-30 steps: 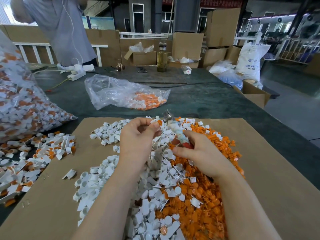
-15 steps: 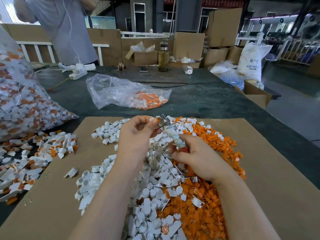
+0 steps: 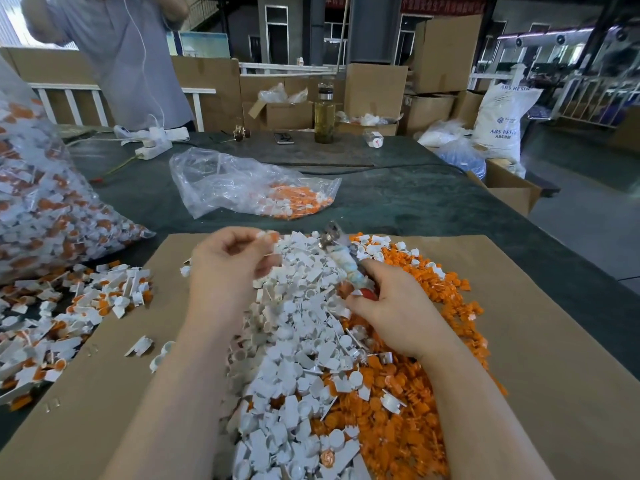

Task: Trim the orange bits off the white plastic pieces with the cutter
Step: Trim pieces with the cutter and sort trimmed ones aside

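My left hand (image 3: 230,268) pinches a small white plastic piece with an orange bit (image 3: 267,237) between thumb and fingertips, a little left of the cutter's jaws. My right hand (image 3: 394,313) grips the taped handle of the cutter (image 3: 341,261), whose metal jaws point up and away from me. Both hands hover over a cardboard sheet (image 3: 554,341). Beneath them lie a heap of trimmed white pieces (image 3: 298,341) and, to its right, a heap of orange offcuts (image 3: 415,393).
Untrimmed white-and-orange pieces (image 3: 69,313) lie loose at the left beside a large full plastic bag (image 3: 45,209). A smaller clear bag (image 3: 249,185) lies on the dark table beyond. A person (image 3: 128,57) stands at the far side. Boxes and a glass bottle (image 3: 324,114) stand behind.
My left hand has drawn away to the left from the cutter's jaws with the piece in it. The cutter has tilted slightly right and farther off.
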The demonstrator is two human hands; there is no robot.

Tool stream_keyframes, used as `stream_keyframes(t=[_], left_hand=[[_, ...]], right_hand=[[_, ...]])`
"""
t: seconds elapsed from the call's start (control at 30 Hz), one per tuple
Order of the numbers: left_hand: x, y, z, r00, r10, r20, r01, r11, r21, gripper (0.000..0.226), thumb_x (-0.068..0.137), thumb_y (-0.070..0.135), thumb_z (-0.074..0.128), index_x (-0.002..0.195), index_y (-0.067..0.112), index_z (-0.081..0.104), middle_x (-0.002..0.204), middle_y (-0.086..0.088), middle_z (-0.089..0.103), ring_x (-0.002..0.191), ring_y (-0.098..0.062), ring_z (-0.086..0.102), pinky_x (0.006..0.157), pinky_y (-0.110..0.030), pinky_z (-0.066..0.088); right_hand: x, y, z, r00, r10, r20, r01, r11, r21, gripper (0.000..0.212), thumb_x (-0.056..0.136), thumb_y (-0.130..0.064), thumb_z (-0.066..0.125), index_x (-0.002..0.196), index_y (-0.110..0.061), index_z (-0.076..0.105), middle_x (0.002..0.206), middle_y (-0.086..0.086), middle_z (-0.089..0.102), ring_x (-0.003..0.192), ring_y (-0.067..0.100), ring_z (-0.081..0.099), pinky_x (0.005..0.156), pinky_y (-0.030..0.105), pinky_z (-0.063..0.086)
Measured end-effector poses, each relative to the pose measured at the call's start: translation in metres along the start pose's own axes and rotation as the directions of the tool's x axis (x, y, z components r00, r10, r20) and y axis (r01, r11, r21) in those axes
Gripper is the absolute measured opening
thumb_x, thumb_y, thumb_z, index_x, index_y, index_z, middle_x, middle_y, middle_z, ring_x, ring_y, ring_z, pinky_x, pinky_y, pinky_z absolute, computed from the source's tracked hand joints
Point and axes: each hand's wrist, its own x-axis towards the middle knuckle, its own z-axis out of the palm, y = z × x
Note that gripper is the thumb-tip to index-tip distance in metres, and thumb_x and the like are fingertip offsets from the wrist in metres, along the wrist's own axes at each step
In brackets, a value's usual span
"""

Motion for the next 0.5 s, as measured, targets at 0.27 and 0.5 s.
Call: stream_keyframes(t=[0.27, 0.5], left_hand=[[0.032, -0.021, -0.088, 0.886, 0.125, -0.446, 0.227, 0.722, 0.654, 0.014, 0.093, 0.012, 0.063, 0.101, 0.017, 0.073, 0.100, -0.014, 0.072, 0.087, -0.030, 0.062, 0.070, -0.041, 0.050], [0.033, -0.026, -0.095, 0.879, -0.007, -0.477, 0.398, 0.563, 0.724, 0.022, 0.096, 0.003, 0.054, 0.113, -0.002, 0.068, 0.108, -0.026, 0.063, 0.096, -0.042, 0.058, 0.071, -0.046, 0.043]], right_hand=[[0.002, 0.017, -0.003, 0.977, 0.123, -0.172, -0.147, 0.981, -0.131, 0.020, 0.088, -0.026, 0.061, 0.074, -0.028, 0.047, 0.069, -0.008, 0.054, 0.061, 0.009, 0.049, 0.050, 0.025, 0.029], [0.003, 0.023, -0.002, 0.964, 0.203, -0.169, -0.234, 0.955, -0.185, 0.016, 0.085, -0.028, 0.058, 0.073, -0.028, 0.047, 0.067, -0.006, 0.055, 0.059, 0.011, 0.052, 0.048, 0.026, 0.033]])
